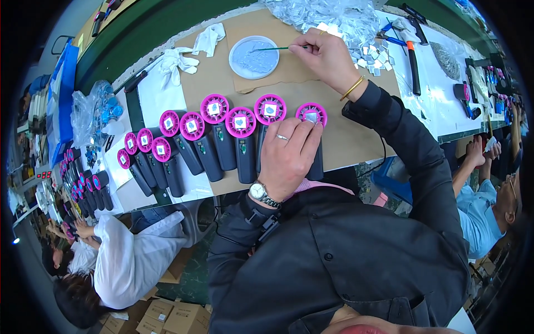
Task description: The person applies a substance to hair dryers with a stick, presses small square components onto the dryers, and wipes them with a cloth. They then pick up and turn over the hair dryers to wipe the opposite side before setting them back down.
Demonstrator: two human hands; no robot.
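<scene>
My right hand pinches a thin green stick. Its far end rests in grey paste in a round white tub. My left hand reaches over the rightmost handheld device, which has a dark handle and a round magenta fan-like head. Its fingertips meet at a small silvery square plate on that head; the thumb is hidden. Several like devices lie in staggered rows to the left, among them one device beside my left hand. White squares with grey dabs sit on their heads.
Small silvery tiles lie beside a heap of clear plastic bags. A hammer with an orange-and-black handle is at right. White gloves lie left of the tub. Co-workers sit at left, in white, and right, in light blue.
</scene>
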